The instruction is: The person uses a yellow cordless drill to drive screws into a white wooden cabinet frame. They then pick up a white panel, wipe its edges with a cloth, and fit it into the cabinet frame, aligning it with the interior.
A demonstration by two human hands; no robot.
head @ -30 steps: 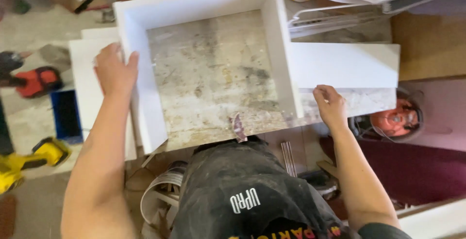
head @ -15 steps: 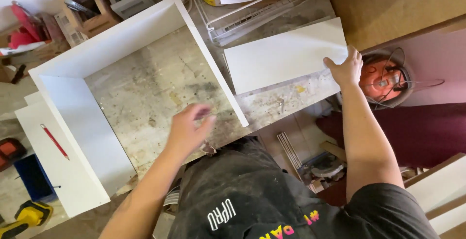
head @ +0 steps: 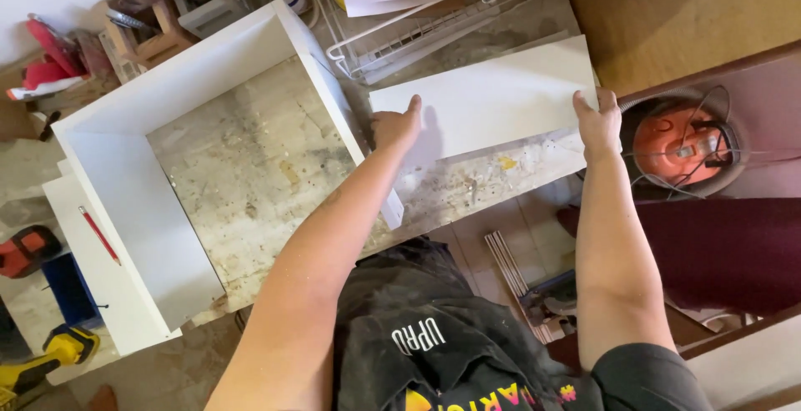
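A loose white rectangular panel (head: pixel 492 98) lies flat on the stained worktop (head: pixel 250 177), to the right of a white three-sided box frame (head: pixel 125 186). My left hand (head: pixel 395 124) grips the panel's left end, close to the frame's right wall. My right hand (head: pixel 597 121) grips the panel's right end, fingers curled over its edge. Both forearms reach out from my dark shirt at the bottom of the head view.
A red pencil (head: pixel 99 234) lies on a white board left of the frame. A white wire rack (head: pixel 417 35) and papers sit behind the panel. An orange round machine (head: pixel 680 148) stands at right. Red and yellow power tools (head: pixel 46 361) lie at far left.
My left hand left the box frame and crossed right onto the loose panel's left end. My right hand stayed on the panel's right end. The view shifted right.
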